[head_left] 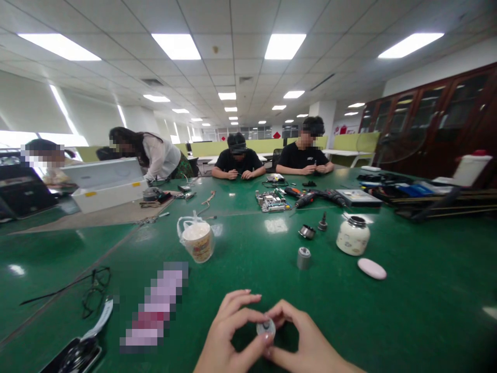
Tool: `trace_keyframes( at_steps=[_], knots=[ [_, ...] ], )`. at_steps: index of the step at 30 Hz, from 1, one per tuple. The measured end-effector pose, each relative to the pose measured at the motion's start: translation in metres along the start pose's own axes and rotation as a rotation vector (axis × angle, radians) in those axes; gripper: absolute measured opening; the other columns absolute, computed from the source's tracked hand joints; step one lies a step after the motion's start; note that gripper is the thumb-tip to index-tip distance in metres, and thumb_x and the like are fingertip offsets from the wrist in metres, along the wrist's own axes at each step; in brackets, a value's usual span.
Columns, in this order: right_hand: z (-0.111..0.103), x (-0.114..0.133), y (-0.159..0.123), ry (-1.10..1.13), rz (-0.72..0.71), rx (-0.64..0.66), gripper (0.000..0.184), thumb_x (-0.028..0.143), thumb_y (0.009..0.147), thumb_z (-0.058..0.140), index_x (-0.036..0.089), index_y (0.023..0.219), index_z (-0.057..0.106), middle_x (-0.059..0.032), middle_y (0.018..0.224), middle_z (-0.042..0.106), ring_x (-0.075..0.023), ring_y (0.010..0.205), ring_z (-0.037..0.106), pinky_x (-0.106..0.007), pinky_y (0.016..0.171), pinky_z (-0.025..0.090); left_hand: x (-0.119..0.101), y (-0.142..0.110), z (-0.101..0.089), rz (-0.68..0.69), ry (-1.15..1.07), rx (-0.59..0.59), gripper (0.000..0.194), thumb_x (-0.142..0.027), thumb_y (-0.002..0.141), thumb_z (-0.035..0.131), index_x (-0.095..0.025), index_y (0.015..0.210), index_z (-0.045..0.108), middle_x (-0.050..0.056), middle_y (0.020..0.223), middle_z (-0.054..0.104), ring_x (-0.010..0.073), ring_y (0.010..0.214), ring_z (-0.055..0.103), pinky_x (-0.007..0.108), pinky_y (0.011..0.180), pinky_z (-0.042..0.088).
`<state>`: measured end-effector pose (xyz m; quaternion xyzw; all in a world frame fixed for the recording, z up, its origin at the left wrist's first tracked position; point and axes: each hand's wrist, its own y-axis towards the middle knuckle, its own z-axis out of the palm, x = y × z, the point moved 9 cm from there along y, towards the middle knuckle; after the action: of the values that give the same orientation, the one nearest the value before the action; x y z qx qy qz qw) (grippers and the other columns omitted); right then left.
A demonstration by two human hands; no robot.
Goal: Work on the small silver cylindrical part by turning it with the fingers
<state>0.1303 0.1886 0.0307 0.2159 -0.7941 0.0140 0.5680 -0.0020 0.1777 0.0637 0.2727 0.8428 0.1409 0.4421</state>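
Setting: Open-plan office under ceiling lights, with a long green table point(407, 311) carrying scattered parts.
Hands: left hand point(229, 331) and right hand point(303, 342) met at the table's near edge, fingertips pinched together on a small round silver part point(266, 327).
Nearby: grey cylinder point(303, 258), white jar point(353, 236) and pink oval lid point(371, 268) stood apart toward the table's middle; a bagged paper cup point(198, 241) sat left of them.
Far edge: two seated people in black shirts point(272, 160) worked with their own hands.

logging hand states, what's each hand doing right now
Left hand: fingers pinched on the small round metal part.
Right hand: fingers pinched on the same part.
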Motion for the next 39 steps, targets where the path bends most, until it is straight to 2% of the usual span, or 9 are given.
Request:
trace_keyframes(
  at_steps=[10,14,16,19,23,27,31,33,39],
  knots=[
    [0.001,0.002,-0.002,-0.009,-0.012,0.027,0.021,0.015,0.071,0.075,0.018,0.086,0.060,-0.0010,0.087,0.072,-0.0195,0.083,0.066,-0.028,0.077,0.048,0.003,0.009,0.005,-0.074,-0.057,-0.009,0.009,-0.020,0.079,0.073,-0.027,0.080,0.080,0.006,0.100,0.075,0.0284,0.109,0.060,0.047,0.096,0.050],
    [0.000,0.002,-0.002,-0.039,0.014,0.021,0.024,0.013,0.069,0.076,0.019,0.084,0.059,-0.0004,0.086,0.071,-0.0197,0.084,0.065,-0.028,0.079,0.047,0.004,0.019,-0.013,-0.046,-0.022,-0.047,0.014,-0.027,0.086,0.069,-0.030,0.092,0.081,0.005,0.100,0.075,0.0269,0.108,0.060,0.045,0.096,0.049],
    [-0.001,0.003,-0.003,-0.054,0.035,0.021,0.026,0.013,0.068,0.077,0.019,0.087,0.060,-0.0012,0.089,0.071,-0.0202,0.086,0.065,-0.029,0.081,0.047,0.019,0.024,-0.030,-0.087,0.103,-0.107,0.017,-0.030,0.090,0.065,-0.031,0.099,0.080,0.006,0.101,0.075,0.0261,0.105,0.060,0.045,0.095,0.049],
    [-0.001,0.006,-0.005,-0.061,0.065,0.032,0.026,0.013,0.068,0.077,0.018,0.089,0.062,-0.0021,0.092,0.072,-0.0208,0.088,0.065,-0.030,0.082,0.046,0.054,0.024,-0.047,-0.206,0.387,-0.150,0.016,-0.034,0.086,0.069,-0.034,0.098,0.080,0.006,0.102,0.072,0.0286,0.101,0.058,0.050,0.094,0.047],
    [-0.002,0.006,-0.005,-0.057,0.083,0.030,0.029,0.013,0.067,0.079,0.018,0.090,0.063,-0.0028,0.093,0.072,-0.0210,0.088,0.065,-0.030,0.082,0.046,0.085,0.017,-0.046,-0.252,0.453,-0.147,0.014,-0.032,0.080,0.075,-0.038,0.091,0.081,0.007,0.102,0.069,0.0317,0.098,0.056,0.054,0.088,0.047],
    [-0.001,0.005,-0.004,-0.058,0.093,0.044,0.027,0.014,0.068,0.079,0.017,0.091,0.064,-0.0029,0.094,0.072,-0.0210,0.089,0.065,-0.031,0.083,0.046,0.095,0.014,-0.046,-0.275,0.475,-0.167,0.027,-0.031,0.076,0.078,-0.038,0.102,0.078,0.007,0.108,0.067,0.0332,0.102,0.054,0.054,0.090,0.046],
    [-0.001,0.004,-0.004,-0.067,0.091,0.041,0.028,0.015,0.069,0.078,0.018,0.092,0.063,-0.0027,0.094,0.071,-0.0212,0.090,0.065,-0.031,0.084,0.046,0.081,0.018,-0.048,-0.263,0.473,-0.157,0.009,-0.035,0.077,0.077,-0.039,0.084,0.082,0.006,0.106,0.070,0.0337,0.103,0.056,0.053,0.091,0.045],
    [-0.002,0.003,-0.003,-0.070,0.079,0.034,0.028,0.014,0.068,0.078,0.018,0.092,0.063,-0.0025,0.093,0.070,-0.0210,0.089,0.064,-0.031,0.083,0.046,0.062,0.018,-0.043,-0.226,0.421,-0.132,0.010,-0.035,0.082,0.073,-0.038,0.088,0.081,0.004,0.103,0.072,0.0309,0.103,0.059,0.048,0.091,0.046],
    [-0.001,0.004,-0.003,-0.065,0.045,0.034,0.027,0.014,0.069,0.077,0.018,0.091,0.062,-0.0023,0.091,0.069,-0.0210,0.087,0.063,-0.032,0.081,0.047,0.002,0.011,-0.008,-0.092,0.073,0.044,0.012,-0.033,0.089,0.068,-0.033,0.093,0.079,0.000,0.089,0.078,0.0239,0.088,0.069,0.037,0.081,0.049]
  ],
)
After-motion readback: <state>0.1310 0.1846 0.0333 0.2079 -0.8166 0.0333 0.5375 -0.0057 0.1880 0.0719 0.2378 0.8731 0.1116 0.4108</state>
